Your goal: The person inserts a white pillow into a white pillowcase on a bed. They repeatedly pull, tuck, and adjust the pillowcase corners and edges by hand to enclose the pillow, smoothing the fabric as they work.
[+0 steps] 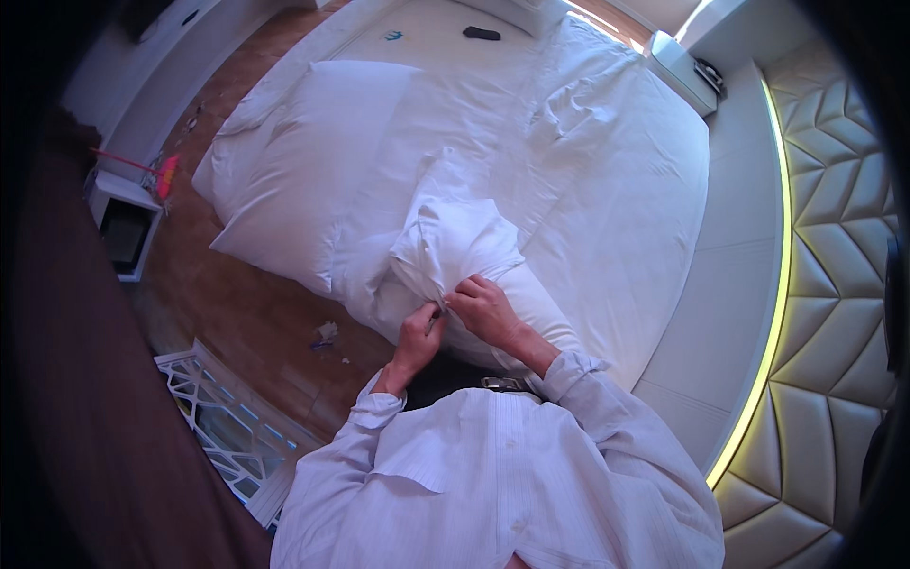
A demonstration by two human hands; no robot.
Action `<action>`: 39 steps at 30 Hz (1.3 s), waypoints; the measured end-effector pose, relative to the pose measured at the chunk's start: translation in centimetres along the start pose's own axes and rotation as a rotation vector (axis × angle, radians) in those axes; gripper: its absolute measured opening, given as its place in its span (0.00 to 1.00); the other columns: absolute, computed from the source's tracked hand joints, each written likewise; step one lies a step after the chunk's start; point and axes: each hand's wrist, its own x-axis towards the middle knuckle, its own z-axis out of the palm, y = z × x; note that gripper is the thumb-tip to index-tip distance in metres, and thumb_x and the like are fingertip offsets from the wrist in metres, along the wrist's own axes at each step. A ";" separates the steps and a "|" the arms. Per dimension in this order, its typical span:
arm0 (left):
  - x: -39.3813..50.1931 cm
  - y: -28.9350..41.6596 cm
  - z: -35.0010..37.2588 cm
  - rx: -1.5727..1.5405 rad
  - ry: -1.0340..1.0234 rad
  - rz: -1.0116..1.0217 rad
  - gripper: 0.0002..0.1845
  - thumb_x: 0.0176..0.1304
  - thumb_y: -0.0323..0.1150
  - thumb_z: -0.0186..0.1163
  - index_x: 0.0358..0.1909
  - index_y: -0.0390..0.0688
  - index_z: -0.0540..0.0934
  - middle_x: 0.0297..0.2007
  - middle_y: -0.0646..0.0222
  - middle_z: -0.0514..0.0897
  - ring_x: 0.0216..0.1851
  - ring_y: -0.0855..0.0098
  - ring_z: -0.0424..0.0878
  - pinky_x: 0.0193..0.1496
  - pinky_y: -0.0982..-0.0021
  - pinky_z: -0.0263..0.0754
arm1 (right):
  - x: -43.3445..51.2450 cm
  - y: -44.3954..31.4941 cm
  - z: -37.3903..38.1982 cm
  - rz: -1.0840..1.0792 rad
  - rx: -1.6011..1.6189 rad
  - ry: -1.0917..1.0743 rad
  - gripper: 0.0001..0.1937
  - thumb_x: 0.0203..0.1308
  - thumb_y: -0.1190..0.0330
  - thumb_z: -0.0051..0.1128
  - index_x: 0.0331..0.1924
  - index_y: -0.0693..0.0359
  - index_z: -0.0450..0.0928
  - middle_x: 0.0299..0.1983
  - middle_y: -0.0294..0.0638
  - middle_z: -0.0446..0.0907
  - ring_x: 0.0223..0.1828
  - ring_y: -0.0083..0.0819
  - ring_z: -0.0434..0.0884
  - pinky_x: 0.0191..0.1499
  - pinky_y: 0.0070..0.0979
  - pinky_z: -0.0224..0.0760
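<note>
My left hand (421,333) and my right hand (483,309) meet at the near edge of the bed, close to my belt. Both pinch an edge of bunched white fabric (462,235), which looks like part of a bed cover. The fingertips are almost touching. Something small and dark shows at my left fingers; I cannot tell what it is. Beyond the hands, a white duvet (334,156) lies spread and wrinkled over the bed, its corner hanging over the left side.
A padded headboard (810,320) with a lit strip stands right. A dark object (482,33) lies on the bare mattress (434,28). Left are a pink broom (168,176), a white cabinet (128,188), a lattice panel (220,419), a brown curtain (85,398) and litter (325,334) on the floor.
</note>
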 end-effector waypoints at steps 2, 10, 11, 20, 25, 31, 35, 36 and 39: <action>-0.4 0.9 0.2 -0.064 -0.076 -0.053 0.22 0.72 0.26 0.65 0.66 0.36 0.80 0.55 0.52 0.89 0.54 0.60 0.89 0.60 0.63 0.81 | -1.4 -0.5 -0.3 0.084 -0.113 0.002 0.19 0.56 0.66 0.73 0.52 0.61 0.84 0.47 0.45 0.82 0.52 0.45 0.80 0.56 0.41 0.76; 3.5 2.8 1.6 0.035 -0.141 0.229 0.33 0.58 0.16 0.57 0.69 0.38 0.81 0.63 0.47 0.84 0.67 0.48 0.80 0.73 0.55 0.72 | -3.0 -1.6 -0.2 0.388 -0.452 0.158 0.39 0.44 0.57 0.81 0.62 0.64 0.77 0.63 0.50 0.76 0.69 0.51 0.74 0.71 0.49 0.65; 4.3 3.5 2.0 0.063 -0.160 0.256 0.33 0.57 0.15 0.57 0.68 0.38 0.81 0.63 0.47 0.84 0.67 0.47 0.79 0.74 0.55 0.71 | -3.3 -1.0 -0.4 0.410 -0.428 0.169 0.39 0.44 0.58 0.81 0.62 0.64 0.77 0.63 0.50 0.76 0.69 0.51 0.74 0.71 0.48 0.65; 10.2 1.5 6.2 0.009 -0.022 0.219 0.26 0.58 0.17 0.63 0.60 0.39 0.84 0.62 0.52 0.82 0.63 0.48 0.80 0.69 0.55 0.75 | -3.0 6.0 -4.0 0.484 -0.309 0.234 0.34 0.52 0.66 0.78 0.65 0.63 0.76 0.65 0.49 0.77 0.69 0.51 0.75 0.71 0.45 0.67; 12.2 1.9 7.7 0.184 0.304 0.188 0.18 0.58 0.20 0.65 0.51 0.41 0.87 0.51 0.55 0.85 0.59 0.48 0.81 0.62 0.52 0.78 | -4.4 9.7 -6.2 0.547 -0.240 0.227 0.33 0.54 0.68 0.77 0.66 0.63 0.77 0.67 0.51 0.76 0.70 0.51 0.74 0.74 0.46 0.68; 14.0 -2.0 9.8 0.320 0.040 0.052 0.17 0.61 0.27 0.68 0.53 0.44 0.86 0.49 0.54 0.85 0.53 0.45 0.83 0.57 0.49 0.80 | -4.7 11.3 -6.6 0.554 -0.204 0.304 0.33 0.52 0.69 0.79 0.66 0.62 0.80 0.67 0.52 0.78 0.71 0.55 0.74 0.74 0.46 0.70; 8.5 -4.6 11.5 0.519 -0.257 0.152 0.15 0.62 0.28 0.65 0.51 0.42 0.86 0.52 0.52 0.85 0.53 0.45 0.84 0.56 0.48 0.80 | -4.4 11.1 -6.3 0.605 -0.124 0.294 0.34 0.52 0.68 0.80 0.65 0.61 0.80 0.67 0.53 0.77 0.70 0.55 0.75 0.73 0.46 0.70; 7.9 -4.8 10.8 0.439 -0.257 0.105 0.15 0.62 0.28 0.66 0.51 0.42 0.85 0.52 0.52 0.85 0.53 0.45 0.84 0.55 0.49 0.80 | -4.6 11.2 -6.0 0.603 -0.129 0.285 0.34 0.52 0.68 0.80 0.65 0.61 0.80 0.67 0.53 0.77 0.70 0.55 0.75 0.73 0.46 0.71; 8.0 -3.5 7.9 0.245 -0.173 0.083 0.16 0.62 0.28 0.67 0.52 0.41 0.85 0.52 0.54 0.85 0.52 0.46 0.85 0.55 0.49 0.81 | -4.3 10.7 -5.6 0.613 -0.136 0.299 0.33 0.52 0.67 0.80 0.64 0.60 0.80 0.66 0.53 0.78 0.69 0.54 0.75 0.72 0.45 0.71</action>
